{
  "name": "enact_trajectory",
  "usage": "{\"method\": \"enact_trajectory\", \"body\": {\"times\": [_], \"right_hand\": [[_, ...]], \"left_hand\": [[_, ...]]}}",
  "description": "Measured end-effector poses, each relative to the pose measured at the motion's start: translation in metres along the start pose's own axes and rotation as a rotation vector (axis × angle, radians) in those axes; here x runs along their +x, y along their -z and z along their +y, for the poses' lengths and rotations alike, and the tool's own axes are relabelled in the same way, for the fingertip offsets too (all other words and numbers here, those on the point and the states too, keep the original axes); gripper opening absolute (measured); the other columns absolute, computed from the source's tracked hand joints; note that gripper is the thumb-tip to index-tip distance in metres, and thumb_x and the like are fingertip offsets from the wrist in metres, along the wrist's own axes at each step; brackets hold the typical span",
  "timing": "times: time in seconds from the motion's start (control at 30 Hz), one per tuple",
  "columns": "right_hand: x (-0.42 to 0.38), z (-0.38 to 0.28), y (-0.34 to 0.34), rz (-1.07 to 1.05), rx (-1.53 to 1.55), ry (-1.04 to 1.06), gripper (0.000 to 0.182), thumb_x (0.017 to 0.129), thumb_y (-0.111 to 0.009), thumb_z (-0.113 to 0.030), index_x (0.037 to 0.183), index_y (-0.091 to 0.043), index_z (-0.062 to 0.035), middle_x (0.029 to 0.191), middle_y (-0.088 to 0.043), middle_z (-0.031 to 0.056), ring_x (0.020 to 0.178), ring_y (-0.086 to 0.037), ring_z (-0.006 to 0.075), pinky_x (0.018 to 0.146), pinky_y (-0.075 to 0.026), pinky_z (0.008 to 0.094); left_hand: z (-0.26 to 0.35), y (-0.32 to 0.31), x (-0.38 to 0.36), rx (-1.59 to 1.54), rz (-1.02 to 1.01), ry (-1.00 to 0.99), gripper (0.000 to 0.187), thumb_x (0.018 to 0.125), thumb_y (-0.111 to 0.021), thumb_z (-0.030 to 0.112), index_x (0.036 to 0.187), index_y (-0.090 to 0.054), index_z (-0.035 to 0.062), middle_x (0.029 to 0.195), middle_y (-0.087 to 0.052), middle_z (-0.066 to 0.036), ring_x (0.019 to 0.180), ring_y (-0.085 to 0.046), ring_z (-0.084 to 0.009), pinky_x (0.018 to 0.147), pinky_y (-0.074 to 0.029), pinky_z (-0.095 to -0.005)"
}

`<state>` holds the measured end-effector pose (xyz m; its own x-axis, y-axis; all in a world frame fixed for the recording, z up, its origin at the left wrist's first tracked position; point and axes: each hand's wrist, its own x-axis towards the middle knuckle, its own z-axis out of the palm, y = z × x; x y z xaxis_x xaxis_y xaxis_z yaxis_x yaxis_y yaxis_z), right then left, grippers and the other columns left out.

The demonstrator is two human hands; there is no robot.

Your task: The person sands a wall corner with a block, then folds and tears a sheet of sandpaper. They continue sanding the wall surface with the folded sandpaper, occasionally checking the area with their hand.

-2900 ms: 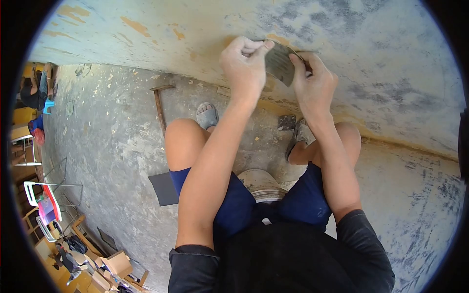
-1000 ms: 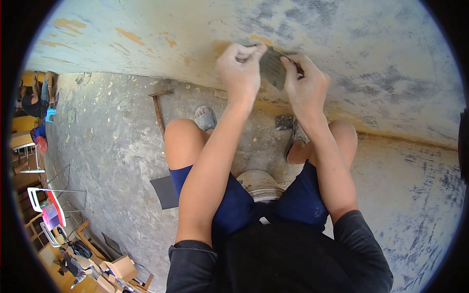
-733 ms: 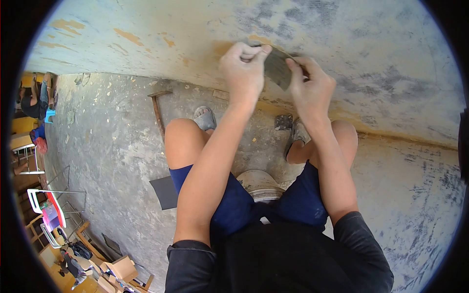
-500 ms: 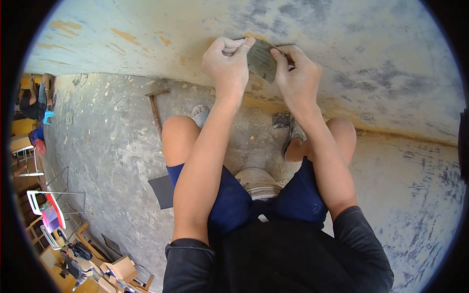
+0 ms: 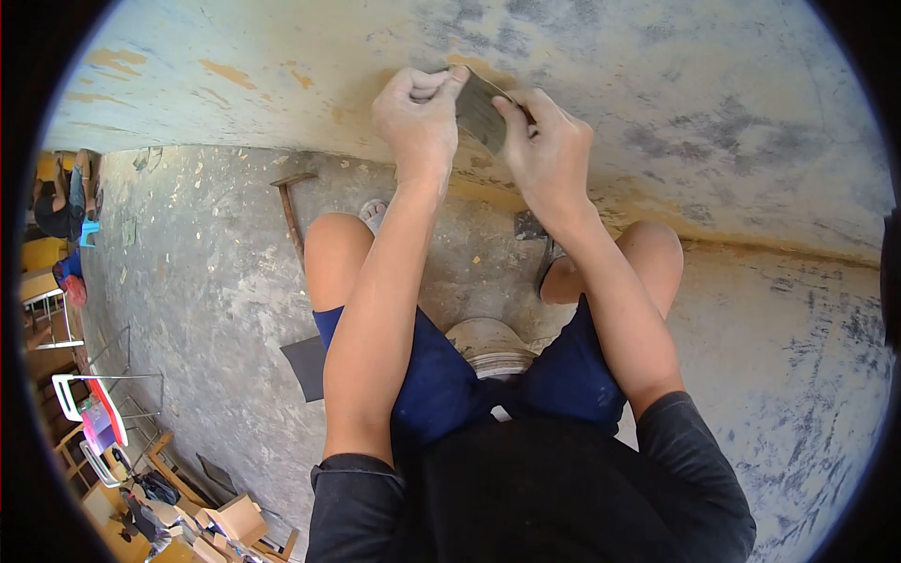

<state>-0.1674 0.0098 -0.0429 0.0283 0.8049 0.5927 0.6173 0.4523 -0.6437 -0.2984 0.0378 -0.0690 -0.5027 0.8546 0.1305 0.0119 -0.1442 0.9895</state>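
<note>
A dark grey-green piece of sandpaper (image 5: 482,116) is stretched between my hands, close in front of the patchy wall (image 5: 648,75). Pinched at its left corner are the thumb and fingers of my left hand (image 5: 417,122), pale with dust. My right hand (image 5: 548,150) grips the upper right edge, thumb on the near face and fingers curled behind. The sheet bows slightly, its thin top edge running down from left to right.
On the floor, a wooden-handled hammer (image 5: 290,211) lies left of my knee, and a dark flat sheet (image 5: 305,368) lies by my thigh. Between my legs is a whitish bucket (image 5: 488,338). Folding chairs (image 5: 94,413) and cardboard boxes (image 5: 235,519) crowd the far left, where another person (image 5: 61,211) sits.
Both hands have shifted a little left along the wall with the sandpaper. Its face has turned and looks narrower and darker. The grip is unchanged.
</note>
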Motion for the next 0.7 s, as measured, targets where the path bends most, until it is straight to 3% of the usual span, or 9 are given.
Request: {"method": "enact_trajectory", "body": {"times": [0.13, 0.43, 0.53, 0.7], "right_hand": [[-0.004, 0.004, 0.023, 0.001, -0.023, -0.178, 0.006, 0.091, -0.071, -0.006, 0.089, -0.073, -0.001, 0.078, -0.071, 0.0206, 0.069, -0.071, 0.0373, 0.063, -0.054, 0.0386], [0.006, 0.005, 0.002, -0.027, -0.01, 0.001, 0.005, 0.09, -0.072, -0.006, 0.089, -0.074, -0.0015, 0.076, -0.072, 0.0188, 0.066, -0.072, 0.0332, 0.06, -0.053, 0.0381], [0.002, 0.0, 0.02, -0.003, -0.052, -0.107, 0.006, 0.09, -0.072, -0.007, 0.088, -0.074, -0.0015, 0.076, -0.071, 0.019, 0.066, -0.071, 0.0355, 0.06, -0.053, 0.0382], [0.008, 0.001, 0.002, 0.003, -0.045, -0.092, 0.006, 0.09, -0.073, -0.008, 0.088, -0.075, -0.0032, 0.076, -0.072, 0.0173, 0.064, -0.071, 0.033, 0.059, -0.052, 0.0372]], "left_hand": [[0.002, -0.014, -0.015, 0.061, -0.078, -0.027, 0.019, 0.085, -0.086, 0.008, 0.078, -0.071, -0.001, 0.073, -0.071, -0.006, 0.066, -0.061, -0.0095, 0.067, -0.05, -0.0266], [0.004, -0.002, -0.002, 0.001, 0.061, -0.022, 0.019, 0.084, -0.085, 0.006, 0.077, -0.07, -0.0015, 0.073, -0.072, -0.007, 0.065, -0.06, -0.0092, 0.066, -0.049, -0.0271], [0.002, -0.011, -0.01, 0.041, -0.066, -0.043, 0.019, 0.087, -0.086, 0.01, 0.083, -0.072, -0.0007, 0.079, -0.072, -0.004, 0.07, -0.058, -0.0059, 0.066, -0.048, -0.0239], [0.006, -0.005, -0.002, -0.002, 0.014, -0.04, 0.019, 0.084, -0.086, 0.007, 0.077, -0.07, -0.0011, 0.073, -0.072, -0.007, 0.065, -0.06, -0.0096, 0.065, -0.049, -0.0274]]}}
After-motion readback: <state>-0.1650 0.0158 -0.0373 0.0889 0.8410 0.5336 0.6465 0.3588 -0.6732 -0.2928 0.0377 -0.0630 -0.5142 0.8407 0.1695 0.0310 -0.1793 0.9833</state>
